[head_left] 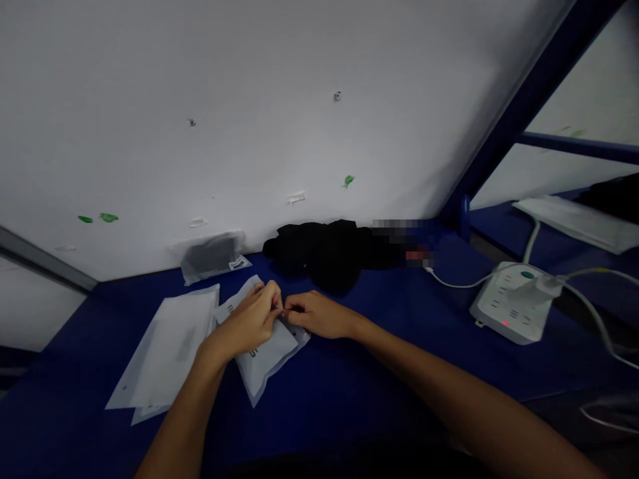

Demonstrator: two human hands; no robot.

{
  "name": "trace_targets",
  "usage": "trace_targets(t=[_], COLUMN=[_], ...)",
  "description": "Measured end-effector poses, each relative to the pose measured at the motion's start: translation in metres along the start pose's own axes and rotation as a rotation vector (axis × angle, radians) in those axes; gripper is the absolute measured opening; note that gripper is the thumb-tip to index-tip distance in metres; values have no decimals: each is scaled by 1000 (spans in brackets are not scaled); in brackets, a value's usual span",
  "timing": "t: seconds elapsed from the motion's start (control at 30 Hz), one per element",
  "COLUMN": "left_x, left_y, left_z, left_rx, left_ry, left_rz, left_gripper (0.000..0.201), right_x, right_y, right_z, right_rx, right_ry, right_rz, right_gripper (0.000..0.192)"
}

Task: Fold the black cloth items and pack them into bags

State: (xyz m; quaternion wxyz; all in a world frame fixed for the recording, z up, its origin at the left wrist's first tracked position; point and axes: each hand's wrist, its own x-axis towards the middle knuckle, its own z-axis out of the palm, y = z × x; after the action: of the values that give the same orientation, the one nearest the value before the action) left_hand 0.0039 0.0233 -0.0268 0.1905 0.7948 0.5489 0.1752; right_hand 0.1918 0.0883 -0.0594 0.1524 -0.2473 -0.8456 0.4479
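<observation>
**While your two hands meet, their curled fingers pinch a pale, translucent plastic bag with dark lettering**

Where the deep-blue flat surface runs out to your left, a stack of flat, white, translucent plastic packets lies slanted, a second edge showing beneath the top one. Just behind it, a clear plastic packet with a dark grey filling and a small white label rests near the white wall.

Next comes your left hand, lying over the upper part of the bag, with its back toward you. It is nearly closed: the fingers are bent, and thumb and fingertips nip the bag near its upper right edge. The bag lies at a slant on the blue surface, right of the packet stack, its lettering partly covered by your hand.

Your right hand comes in from the other side, fingers folded, thumb and index tip pinching that same edge, almost touching your left fingertips. The exact bit of plastic between them is too small to make out.

Behind your right hand sits a crumpled heap of black cloth. Farther right, a white, boxy power strip shows a small red light.
</observation>
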Motion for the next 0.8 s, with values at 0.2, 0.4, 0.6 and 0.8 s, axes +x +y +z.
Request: trace_targets(t=[0.2, 0.4, 0.6, 0.8], left_x=[-2, -1, 4, 11], left_y=[-7, -26, -28, -16], left_z=[-3, -9, -6, 0], left_rx=[-60, -60, 30, 213], left_ry=[29, 138, 220, 466], left_rz=[-34, -74, -71, 23], left_gripper=[12, 18, 16, 12], right_x=[1, 0, 2, 5], right_y=[-3, 1, 7, 8], right_z=[-5, 0, 5, 7], right_rx=[182, 360, 418, 525], right_ry=[-126, -271, -174, -27], right_rz=[105, 196, 212, 154], right_gripper=[13, 9, 22, 30])
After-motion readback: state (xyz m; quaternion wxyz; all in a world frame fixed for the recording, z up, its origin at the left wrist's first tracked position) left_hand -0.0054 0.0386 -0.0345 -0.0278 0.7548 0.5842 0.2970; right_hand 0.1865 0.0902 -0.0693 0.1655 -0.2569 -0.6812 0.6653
